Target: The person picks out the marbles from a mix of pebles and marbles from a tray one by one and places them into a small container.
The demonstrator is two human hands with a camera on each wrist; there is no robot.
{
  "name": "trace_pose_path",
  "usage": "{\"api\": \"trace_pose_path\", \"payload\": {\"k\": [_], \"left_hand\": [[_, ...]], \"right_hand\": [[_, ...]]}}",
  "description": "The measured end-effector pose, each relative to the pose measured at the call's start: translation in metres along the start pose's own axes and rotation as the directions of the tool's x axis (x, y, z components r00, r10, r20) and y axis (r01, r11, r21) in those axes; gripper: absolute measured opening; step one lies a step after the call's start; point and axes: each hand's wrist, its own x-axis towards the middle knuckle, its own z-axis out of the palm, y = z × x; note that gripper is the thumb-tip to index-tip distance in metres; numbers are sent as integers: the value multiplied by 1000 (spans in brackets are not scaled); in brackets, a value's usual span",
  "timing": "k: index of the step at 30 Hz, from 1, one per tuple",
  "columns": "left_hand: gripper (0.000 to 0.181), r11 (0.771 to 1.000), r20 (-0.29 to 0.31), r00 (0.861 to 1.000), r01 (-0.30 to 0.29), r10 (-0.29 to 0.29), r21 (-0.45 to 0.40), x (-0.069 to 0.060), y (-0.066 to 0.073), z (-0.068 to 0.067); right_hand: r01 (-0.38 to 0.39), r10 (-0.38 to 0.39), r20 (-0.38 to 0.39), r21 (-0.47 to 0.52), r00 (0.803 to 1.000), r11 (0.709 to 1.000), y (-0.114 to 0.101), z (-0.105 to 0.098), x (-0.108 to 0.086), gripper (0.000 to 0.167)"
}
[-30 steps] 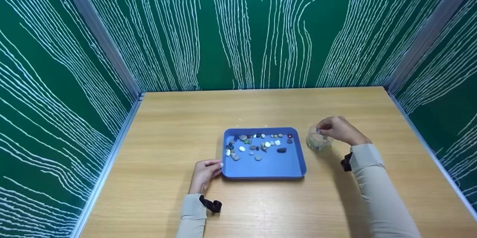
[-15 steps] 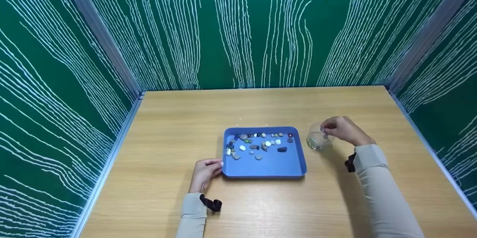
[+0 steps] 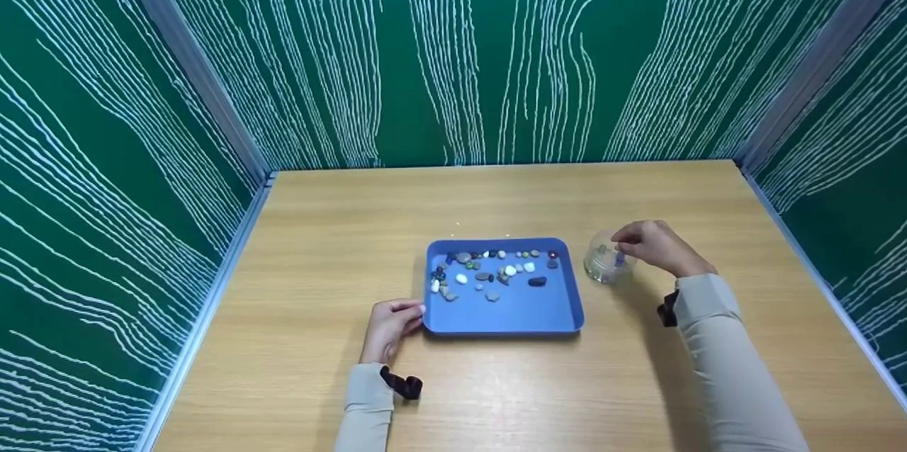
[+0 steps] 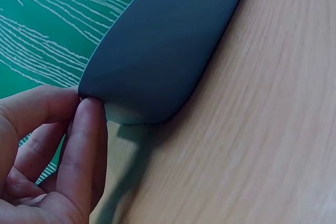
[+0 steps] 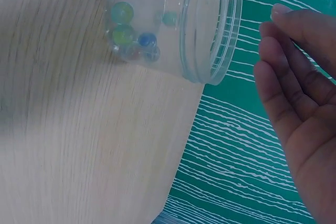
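Observation:
A blue tray (image 3: pixel 538 314) lies on the table and bears several pebbles and marbles. My left hand (image 3: pixel 391 328) pinches the tray's near left corner between thumb and finger; the left wrist view shows the tray's outer wall (image 4: pixel 163 45) from below. To the right of the tray stands a clear jar (image 3: pixel 601 264). Several blue and green marbles (image 5: pixel 123 24) lie in it. Just above the jar's mouth is my right hand (image 3: pixel 655 246), its fingers loosely bent with nothing visible between them. A bluish blur (image 3: pixel 621 258) shows in the jar below the fingertips.
Tiny white specks (image 3: pixel 453 231) lie on the wooden table (image 3: pixel 340 239) behind the tray. Green panels (image 3: pixel 425 83) with white lines enclose the table at the back and on both sides.
The small bluish thing at my right fingertips has left them and now shows lower, in the jar. My right hand shifted slightly to the right. My left hand stays at the tray.

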Motion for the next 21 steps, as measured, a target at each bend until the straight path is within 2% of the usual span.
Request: {"api": "trace_pose_path", "payload": {"k": [6,11,21], "left_hand": [[30,1000,-4,1000,0,0,9,1,-1,1],[32,1000,23,1000,-6,6,-6,-4,4,1],[30,1000,18,1000,-16,16,-18,-1,-1,0]], "right_hand": [[24,-24,-15,3,1000,1000,2,4,2,24],[54,-54,-26,0,998,999,1,7,3,24],[-10,10,11,31,1000,999,-15,12,13,26]]}}
